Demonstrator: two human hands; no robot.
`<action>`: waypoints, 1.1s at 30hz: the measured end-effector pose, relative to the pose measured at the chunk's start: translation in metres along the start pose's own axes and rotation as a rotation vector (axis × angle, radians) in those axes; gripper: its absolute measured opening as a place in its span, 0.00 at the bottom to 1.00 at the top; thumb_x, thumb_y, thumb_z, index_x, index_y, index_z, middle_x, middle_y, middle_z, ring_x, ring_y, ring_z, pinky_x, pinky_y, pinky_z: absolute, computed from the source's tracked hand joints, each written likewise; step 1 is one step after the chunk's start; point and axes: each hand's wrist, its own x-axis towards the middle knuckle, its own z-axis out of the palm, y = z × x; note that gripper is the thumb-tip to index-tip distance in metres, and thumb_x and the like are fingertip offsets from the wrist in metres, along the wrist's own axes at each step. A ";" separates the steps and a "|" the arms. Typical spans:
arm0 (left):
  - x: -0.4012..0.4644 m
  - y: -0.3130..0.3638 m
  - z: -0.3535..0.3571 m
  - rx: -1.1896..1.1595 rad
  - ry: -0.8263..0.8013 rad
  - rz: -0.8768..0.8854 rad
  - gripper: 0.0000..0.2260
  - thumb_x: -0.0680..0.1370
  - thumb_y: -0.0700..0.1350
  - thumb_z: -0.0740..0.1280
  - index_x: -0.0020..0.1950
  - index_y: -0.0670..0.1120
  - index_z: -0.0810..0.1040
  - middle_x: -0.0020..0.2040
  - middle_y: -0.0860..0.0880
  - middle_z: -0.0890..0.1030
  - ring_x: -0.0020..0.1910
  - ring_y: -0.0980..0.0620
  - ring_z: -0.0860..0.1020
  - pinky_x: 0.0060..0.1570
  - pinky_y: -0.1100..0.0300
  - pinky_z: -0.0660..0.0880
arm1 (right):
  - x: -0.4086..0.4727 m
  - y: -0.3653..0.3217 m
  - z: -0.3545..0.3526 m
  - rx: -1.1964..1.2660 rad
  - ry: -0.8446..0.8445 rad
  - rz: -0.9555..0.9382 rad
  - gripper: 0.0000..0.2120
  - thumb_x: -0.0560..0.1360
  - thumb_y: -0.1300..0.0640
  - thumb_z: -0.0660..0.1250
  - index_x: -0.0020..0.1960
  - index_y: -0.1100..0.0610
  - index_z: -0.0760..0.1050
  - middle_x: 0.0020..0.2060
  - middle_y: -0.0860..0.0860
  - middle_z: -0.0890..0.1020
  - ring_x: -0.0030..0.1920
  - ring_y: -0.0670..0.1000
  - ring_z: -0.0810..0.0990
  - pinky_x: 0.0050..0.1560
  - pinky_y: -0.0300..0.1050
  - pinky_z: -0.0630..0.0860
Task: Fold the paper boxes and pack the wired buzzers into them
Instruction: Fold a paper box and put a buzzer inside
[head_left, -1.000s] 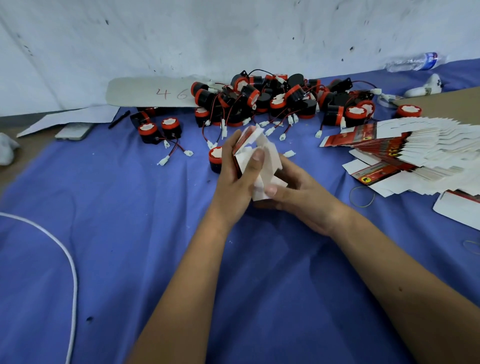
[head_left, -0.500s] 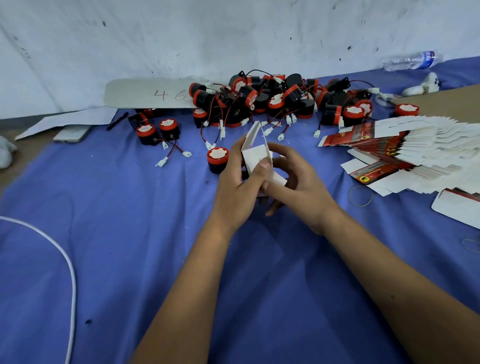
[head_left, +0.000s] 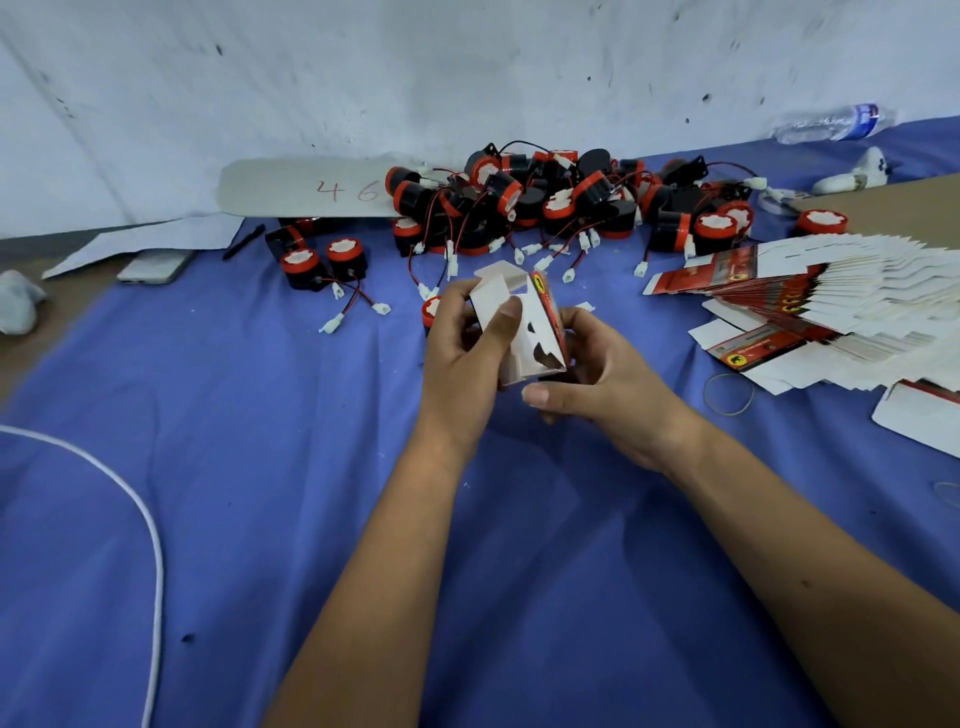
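Blue cloth covers the tabletop (head_left: 260, 519); both the left hand (head_left: 462, 358) and right hand (head_left: 597, 379) grip one half-folded white-and-red paper box (head_left: 519, 322), empty. Behind it, black-and-red wired buzzers (head_left: 561, 197) lie heaped, unpacked.

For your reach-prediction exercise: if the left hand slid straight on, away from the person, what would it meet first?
Probably the lone buzzer just beyond the left hand, which grips the paper box; depth is uncertain.

Bench (head_left: 260, 519) has blue cloth cover. 12 o'clock: buzzer pile (head_left: 566, 200), black/red, wired. 2-3 o'clock: fanned flat box blanks (head_left: 831, 301), rubber band (head_left: 728, 394) just beside. 1 o'clock: water bottle (head_left: 831, 123). 10-11 o'clock: phone (head_left: 155, 266), pen (head_left: 243, 242), card marked 46 (head_left: 306, 188). 8 o'clock: white cable (head_left: 140, 519).
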 end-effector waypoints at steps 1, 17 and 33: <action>0.000 0.000 0.001 -0.002 -0.001 0.014 0.10 0.82 0.45 0.69 0.62 0.45 0.75 0.59 0.39 0.82 0.59 0.35 0.80 0.46 0.46 0.80 | 0.000 0.001 0.001 -0.026 0.019 -0.007 0.33 0.64 0.55 0.80 0.65 0.58 0.71 0.48 0.49 0.83 0.44 0.48 0.81 0.39 0.47 0.79; -0.001 -0.001 -0.004 0.110 0.069 0.141 0.13 0.74 0.42 0.76 0.57 0.43 0.80 0.55 0.42 0.83 0.53 0.41 0.83 0.53 0.36 0.80 | -0.003 0.001 0.002 0.039 -0.132 0.048 0.31 0.70 0.65 0.74 0.69 0.57 0.68 0.51 0.49 0.83 0.50 0.48 0.82 0.47 0.40 0.78; -0.002 -0.010 0.006 0.491 0.053 0.634 0.17 0.81 0.31 0.66 0.65 0.45 0.83 0.58 0.49 0.80 0.59 0.56 0.78 0.53 0.66 0.73 | 0.000 0.007 0.011 -0.430 0.539 -0.150 0.19 0.81 0.46 0.65 0.70 0.47 0.69 0.39 0.47 0.83 0.21 0.55 0.77 0.17 0.46 0.72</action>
